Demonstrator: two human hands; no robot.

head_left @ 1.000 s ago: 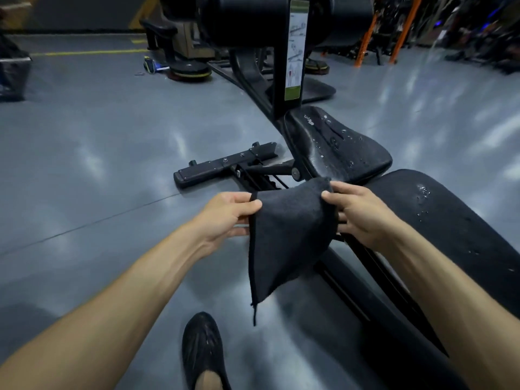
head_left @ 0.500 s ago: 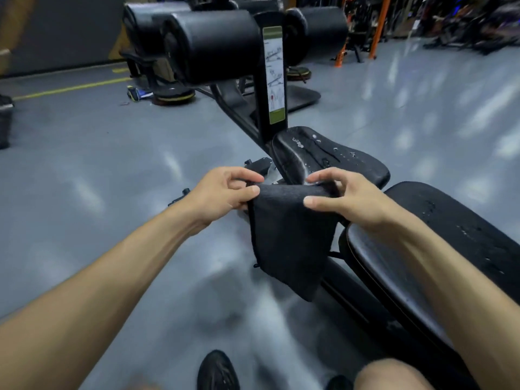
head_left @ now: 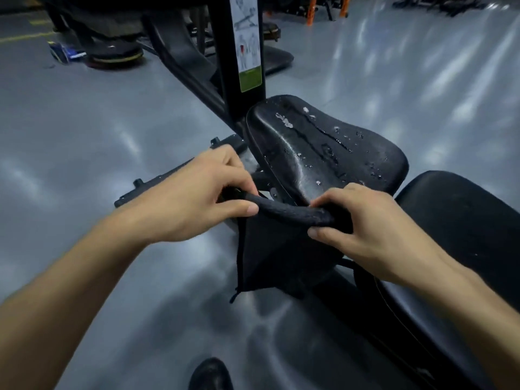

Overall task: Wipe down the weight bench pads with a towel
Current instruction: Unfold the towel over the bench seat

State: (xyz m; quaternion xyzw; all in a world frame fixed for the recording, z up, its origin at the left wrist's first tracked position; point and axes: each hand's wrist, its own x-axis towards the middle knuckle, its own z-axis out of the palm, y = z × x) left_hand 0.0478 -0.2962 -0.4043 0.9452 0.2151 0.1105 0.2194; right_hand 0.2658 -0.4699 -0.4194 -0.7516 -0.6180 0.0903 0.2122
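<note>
Both hands hold the towel point(head_left: 281, 249) by its rolled top edge; left hand point(head_left: 194, 198) and right hand point(head_left: 374, 229) pinch it, cloth hanging below. Seat pad point(head_left: 337, 142) lies just beyond the grip, wet; back pad point(head_left: 464, 220) right. Risk: bunched cloth may smear droplets; glossy floor point(head_left: 84, 136) could turn slippery.

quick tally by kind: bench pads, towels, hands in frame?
Bench pads: 2, seat pad and long pad
Towels: 1, black towel
Hands: 2, left hand and right hand, both gripping the towel
Total: 5
</note>
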